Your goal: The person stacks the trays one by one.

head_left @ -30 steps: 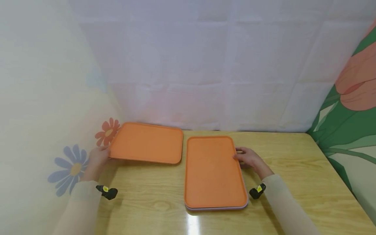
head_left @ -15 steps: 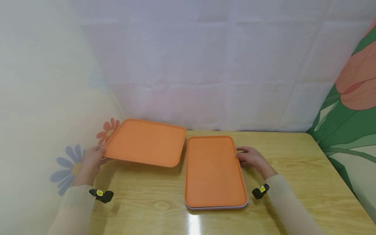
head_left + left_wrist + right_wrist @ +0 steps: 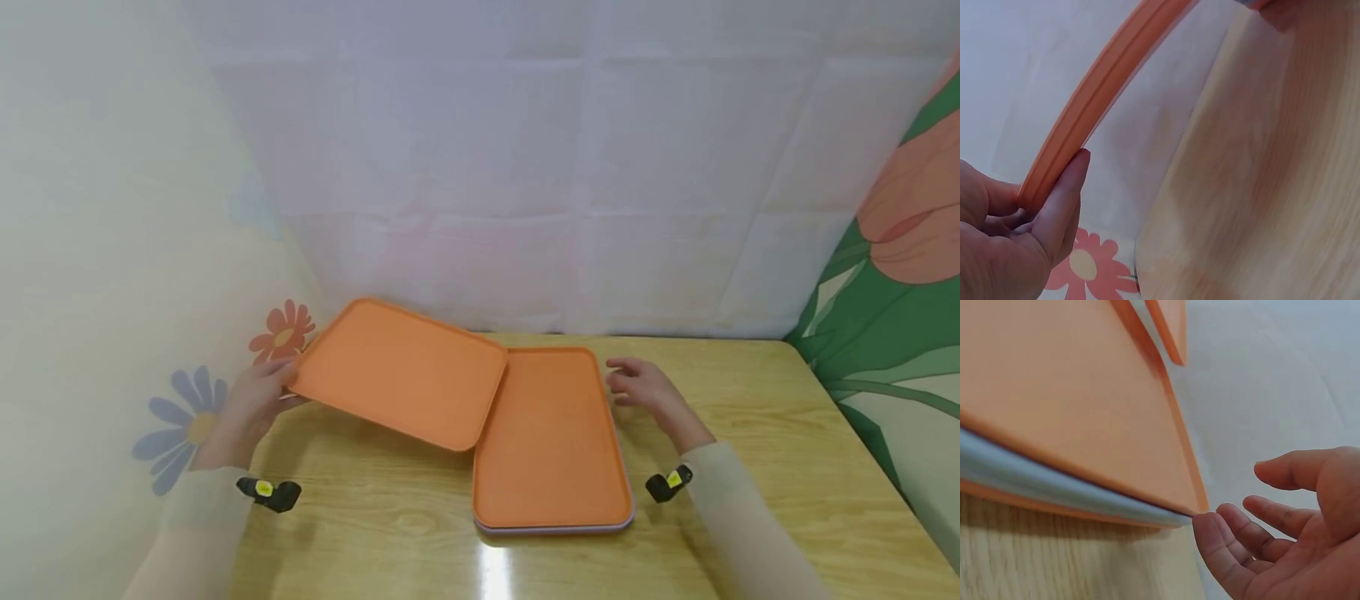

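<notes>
My left hand (image 3: 251, 404) grips the left edge of an orange tray (image 3: 401, 375), held tilted with its right part overlapping a tray stack in the head view. In the left wrist view, the thumb and fingers of the left hand (image 3: 1016, 250) pinch the rim of this orange tray (image 3: 1094, 100). The stack has an orange tray (image 3: 555, 450) on top; the right wrist view shows a pale grey-blue tray (image 3: 1054, 481) below it and orange at the bottom. My right hand (image 3: 647, 390) hovers at the stack's right side, fingers loosely bent around nothing, fingertips close to a corner.
The wooden table (image 3: 750, 442) extends to both sides of the stack. A white cloth backdrop (image 3: 600, 167) rises along its back edge. Flower-printed walls stand at left and right, the left one with a red flower (image 3: 282, 335) close by the left hand.
The left hand has raised its tray and swung it right, so it now overlaps the stack. The right hand has let go of the stack's right edge and drawn slightly away.
</notes>
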`<state>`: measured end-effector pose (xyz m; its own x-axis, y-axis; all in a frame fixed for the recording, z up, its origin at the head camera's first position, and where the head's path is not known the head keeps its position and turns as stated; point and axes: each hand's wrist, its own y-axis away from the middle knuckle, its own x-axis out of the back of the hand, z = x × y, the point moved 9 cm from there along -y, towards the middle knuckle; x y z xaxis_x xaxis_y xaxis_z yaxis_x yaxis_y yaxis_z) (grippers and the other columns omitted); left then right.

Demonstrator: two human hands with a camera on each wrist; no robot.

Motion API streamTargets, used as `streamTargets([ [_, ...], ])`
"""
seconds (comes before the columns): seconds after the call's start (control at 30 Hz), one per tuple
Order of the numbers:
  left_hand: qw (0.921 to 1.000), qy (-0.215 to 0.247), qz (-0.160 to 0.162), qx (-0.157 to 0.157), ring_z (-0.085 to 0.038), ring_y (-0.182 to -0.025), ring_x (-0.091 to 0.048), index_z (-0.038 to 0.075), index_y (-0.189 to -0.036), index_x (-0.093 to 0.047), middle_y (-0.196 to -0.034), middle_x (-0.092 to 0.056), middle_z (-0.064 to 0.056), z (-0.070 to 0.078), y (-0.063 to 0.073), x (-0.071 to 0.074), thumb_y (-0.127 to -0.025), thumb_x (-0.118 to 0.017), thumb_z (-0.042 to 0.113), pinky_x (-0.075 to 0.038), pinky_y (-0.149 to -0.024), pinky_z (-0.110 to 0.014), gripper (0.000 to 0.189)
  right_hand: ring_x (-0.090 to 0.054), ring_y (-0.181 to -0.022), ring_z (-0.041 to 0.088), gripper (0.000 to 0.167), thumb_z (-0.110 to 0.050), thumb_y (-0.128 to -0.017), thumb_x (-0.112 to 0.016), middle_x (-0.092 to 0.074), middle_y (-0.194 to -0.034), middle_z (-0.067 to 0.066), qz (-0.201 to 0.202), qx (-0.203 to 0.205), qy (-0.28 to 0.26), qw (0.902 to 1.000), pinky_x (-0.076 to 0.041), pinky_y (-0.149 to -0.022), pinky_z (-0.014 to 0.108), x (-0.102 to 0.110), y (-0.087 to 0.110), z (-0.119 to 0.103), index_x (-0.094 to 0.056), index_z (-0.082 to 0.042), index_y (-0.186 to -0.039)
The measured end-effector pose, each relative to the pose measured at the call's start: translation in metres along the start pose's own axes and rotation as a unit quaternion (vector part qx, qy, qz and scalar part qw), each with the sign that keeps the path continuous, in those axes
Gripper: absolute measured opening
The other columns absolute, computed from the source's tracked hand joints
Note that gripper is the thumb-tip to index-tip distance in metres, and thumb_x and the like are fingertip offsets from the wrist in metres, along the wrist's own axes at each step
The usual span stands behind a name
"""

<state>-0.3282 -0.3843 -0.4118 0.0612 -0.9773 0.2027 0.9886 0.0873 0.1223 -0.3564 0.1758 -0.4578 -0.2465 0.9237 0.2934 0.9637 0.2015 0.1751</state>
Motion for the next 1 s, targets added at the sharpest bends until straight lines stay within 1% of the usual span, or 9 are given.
streamTargets([
  [0.17, 0.998, 0.052, -0.035, -0.001, -0.001, -0.086, -0.065, -0.014, -0.155, -0.014, -0.096, -0.063, 0.017, 0.007, -0.002, -0.016, -0.109, -0.044, 0.018, -0.06, -0.074, -0.023, 0.064, -0.061, -0.114, 0.037, 0.054, -0.01, -0.102, -0.052, -0.053, -0.135, 0.035, -0.014, 0.007, -0.026, 0.9995, -0.056, -0.095, 0.047, -0.006, -0.002, -0.01, -0.037, 0.012, -0.148],
  [0.27, 0.9935, 0.101, -0.051, -0.005, -0.005, -0.088, -0.067, -0.008, -0.158, -0.008, -0.102, -0.063, 0.015, 0.013, 0.0, -0.026, -0.108, -0.046, 0.016, -0.06, -0.074, -0.025, 0.068, -0.065, -0.111, 0.032, 0.055, -0.011, -0.103, -0.051, -0.054, -0.135, 0.034, -0.024, 0.0, -0.055, 0.9982, -0.057, -0.093, 0.044, -0.01, -0.004, -0.011, -0.035, 0.011, -0.15],
  [0.37, 0.9899, 0.124, -0.068, -0.014, -0.006, -0.09, -0.068, -0.005, -0.159, -0.006, -0.106, -0.063, 0.015, 0.022, 0.003, -0.04, -0.107, -0.048, 0.016, -0.06, -0.075, -0.026, 0.07, -0.067, -0.106, 0.025, 0.056, -0.013, -0.104, -0.05, -0.053, -0.137, 0.034, -0.035, -0.009, -0.084, 0.9958, -0.058, -0.092, 0.04, -0.013, -0.007, -0.01, -0.031, 0.01, -0.152],
  [0.43, 0.9865, 0.145, -0.075, -0.013, -0.007, -0.09, -0.068, -0.005, -0.159, -0.012, -0.105, -0.066, 0.013, 0.027, 0.005, -0.049, -0.107, -0.049, 0.015, -0.061, -0.075, -0.027, 0.068, -0.067, -0.104, 0.022, 0.058, -0.016, -0.105, -0.05, -0.051, -0.138, 0.033, -0.039, -0.015, -0.108, 0.9933, -0.058, -0.091, 0.039, -0.015, -0.008, -0.009, -0.03, 0.009, -0.153],
  [0.5, 0.9857, 0.148, -0.08, -0.011, -0.008, -0.091, -0.069, -0.004, -0.156, -0.025, -0.103, -0.069, 0.011, 0.031, 0.006, -0.056, -0.106, -0.05, 0.016, -0.061, -0.075, -0.027, 0.06, -0.067, -0.103, 0.021, 0.059, -0.02, -0.106, -0.049, -0.05, -0.139, 0.032, -0.045, -0.016, -0.136, 0.9896, -0.058, -0.092, 0.039, -0.016, -0.009, -0.009, -0.028, 0.01, -0.152],
  [0.63, 0.9852, 0.15, -0.082, -0.008, -0.01, -0.088, -0.07, 0.0, -0.14, -0.046, -0.098, -0.071, 0.007, 0.036, 0.008, -0.068, -0.106, -0.051, 0.017, -0.061, -0.076, -0.027, 0.038, -0.068, -0.101, 0.021, 0.06, -0.026, -0.108, -0.047, -0.05, -0.139, 0.029, -0.051, -0.024, -0.186, 0.9809, -0.057, -0.094, 0.042, -0.017, -0.012, -0.008, -0.027, 0.011, -0.151],
  [0.73, 0.9826, 0.155, -0.101, -0.014, -0.01, -0.089, -0.071, -0.001, -0.14, -0.046, -0.099, -0.071, 0.006, 0.041, 0.009, -0.078, -0.106, -0.05, 0.016, -0.061, -0.077, -0.027, 0.038, -0.068, -0.1, 0.022, 0.06, -0.027, -0.108, -0.047, -0.053, -0.133, 0.024, -0.063, -0.026, -0.207, 0.976, -0.056, -0.095, 0.044, -0.017, -0.014, -0.01, -0.027, 0.01, -0.151],
  [0.83, 0.9768, 0.161, -0.138, -0.028, -0.012, -0.092, -0.071, -0.004, -0.144, -0.042, -0.102, -0.072, 0.004, 0.046, 0.01, -0.09, -0.107, -0.048, 0.015, -0.061, -0.079, -0.028, 0.042, -0.068, -0.101, 0.022, 0.057, -0.027, -0.109, -0.046, -0.057, -0.123, 0.016, -0.089, -0.023, -0.218, 0.9715, -0.056, -0.096, 0.044, -0.017, -0.016, -0.013, -0.031, 0.008, -0.151],
  [1.0, 0.9665, 0.178, -0.18, -0.039, -0.016, -0.094, -0.072, 0.004, -0.13, -0.059, -0.106, -0.073, 0.0, 0.051, 0.011, -0.108, -0.106, -0.048, 0.012, -0.061, -0.079, -0.031, 0.027, -0.068, -0.098, 0.021, 0.045, -0.028, -0.108, -0.048, -0.066, -0.11, 0.004, -0.135, -0.024, -0.197, 0.9709, -0.057, -0.093, 0.043, -0.016, -0.015, -0.014, -0.048, 0.001, -0.142],
])
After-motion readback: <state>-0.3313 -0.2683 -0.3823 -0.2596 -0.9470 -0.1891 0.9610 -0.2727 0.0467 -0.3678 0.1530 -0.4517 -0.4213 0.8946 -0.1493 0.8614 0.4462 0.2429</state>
